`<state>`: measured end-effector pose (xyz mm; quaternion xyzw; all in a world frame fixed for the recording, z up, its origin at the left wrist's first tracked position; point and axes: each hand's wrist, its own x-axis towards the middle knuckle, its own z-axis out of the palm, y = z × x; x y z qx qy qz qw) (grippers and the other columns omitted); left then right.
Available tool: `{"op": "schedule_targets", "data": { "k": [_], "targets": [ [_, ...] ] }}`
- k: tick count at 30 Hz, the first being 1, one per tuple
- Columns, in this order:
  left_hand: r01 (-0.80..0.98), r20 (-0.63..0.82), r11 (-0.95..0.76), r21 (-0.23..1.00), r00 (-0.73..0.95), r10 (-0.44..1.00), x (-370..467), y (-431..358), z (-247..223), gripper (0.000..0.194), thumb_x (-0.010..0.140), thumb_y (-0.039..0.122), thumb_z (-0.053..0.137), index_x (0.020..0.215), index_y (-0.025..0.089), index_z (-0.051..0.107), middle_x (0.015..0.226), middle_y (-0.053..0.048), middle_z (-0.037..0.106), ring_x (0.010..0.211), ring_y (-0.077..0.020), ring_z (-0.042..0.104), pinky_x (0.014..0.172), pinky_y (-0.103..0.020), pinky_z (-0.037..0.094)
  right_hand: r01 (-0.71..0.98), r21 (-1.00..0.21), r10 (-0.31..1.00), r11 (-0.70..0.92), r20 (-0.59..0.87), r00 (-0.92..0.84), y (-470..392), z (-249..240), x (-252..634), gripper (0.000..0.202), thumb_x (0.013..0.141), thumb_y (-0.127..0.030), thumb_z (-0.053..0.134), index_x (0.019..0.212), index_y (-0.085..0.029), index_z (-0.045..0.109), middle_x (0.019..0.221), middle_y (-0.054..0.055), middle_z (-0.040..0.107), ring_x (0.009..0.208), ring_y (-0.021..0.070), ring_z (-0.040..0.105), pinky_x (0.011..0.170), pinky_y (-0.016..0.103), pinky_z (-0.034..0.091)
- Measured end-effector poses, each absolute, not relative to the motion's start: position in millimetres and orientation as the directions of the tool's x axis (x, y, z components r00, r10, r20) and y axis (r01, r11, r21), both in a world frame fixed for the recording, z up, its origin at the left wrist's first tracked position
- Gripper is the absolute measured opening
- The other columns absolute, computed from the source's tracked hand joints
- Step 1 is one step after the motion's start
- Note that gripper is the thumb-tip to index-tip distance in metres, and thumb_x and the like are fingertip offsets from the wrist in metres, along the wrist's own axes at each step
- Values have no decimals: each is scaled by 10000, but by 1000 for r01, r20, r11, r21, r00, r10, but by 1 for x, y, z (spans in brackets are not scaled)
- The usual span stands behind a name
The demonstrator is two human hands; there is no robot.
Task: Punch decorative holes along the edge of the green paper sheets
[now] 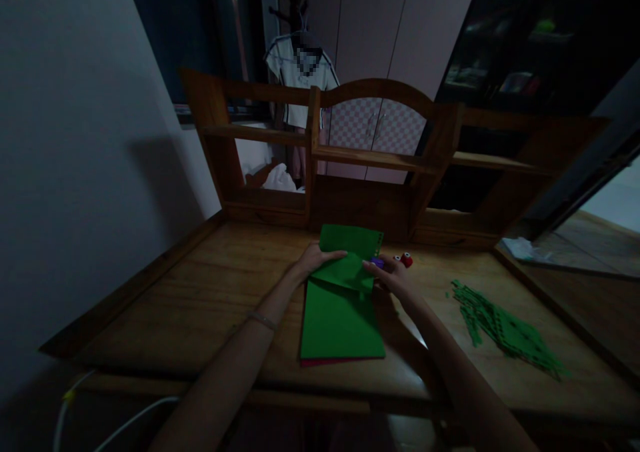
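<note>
My left hand (317, 259) grips the left edge of a green paper sheet (350, 239), thumb stretched across its top side and fingers mostly hidden. Small holes run down the sheet's upper right edge. At that right edge, my right hand (393, 275) is closed around a small purple craft punch (377, 263), which is partly covered by the fingers. Beneath the held sheet lies a stack of green paper (343, 322), with a red layer showing at its lower edge. Just beyond my right hand sits a small red punch-like object (407, 260) with a white top.
On the right of the wooden desk (200, 305) lies a pile of punched green paper strips (500, 329). A wooden shelf unit (370, 159) rises along the back edge. White cables (135, 419) hang at the front left, and a wall stands left.
</note>
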<state>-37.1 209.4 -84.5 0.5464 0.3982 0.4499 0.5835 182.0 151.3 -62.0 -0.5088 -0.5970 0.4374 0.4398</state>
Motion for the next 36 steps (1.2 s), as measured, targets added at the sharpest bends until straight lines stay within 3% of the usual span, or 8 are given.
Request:
{"op": "schedule_targets", "data": {
  "k": [11, 18, 36],
  "targets": [
    [-64, 63, -46, 997, 288, 956, -36, 211, -86, 545, 570, 391, 793, 1024, 128, 647, 1059, -129, 653, 891, -256, 644, 774, -361, 536, 282, -947, 985, 155, 126, -116, 152, -63, 184, 413, 669, -521, 688, 835, -146, 641, 744, 40, 642, 669, 189, 603, 546, 246, 458],
    [-52, 57, -44, 998, 283, 957, -36, 212, -86, 558, 562, 391, 798, 1021, 116, 642, 1066, -136, 649, 865, -248, 649, 767, -356, 535, 233, -960, 983, 158, 131, -128, 157, -71, 185, 416, 695, -492, 686, 913, -142, 636, 792, 50, 648, 703, 198, 607, 561, 252, 460],
    [-76, 60, -38, 996, 311, 948, -36, 211, -85, 570, 569, 394, 793, 1039, 114, 635, 1077, -128, 646, 871, -234, 647, 791, -345, 522, 295, -945, 988, 143, 118, -103, 158, -71, 187, 456, 698, -548, 656, 894, -136, 646, 800, 68, 656, 702, 213, 607, 535, 254, 445]
  ]
}}
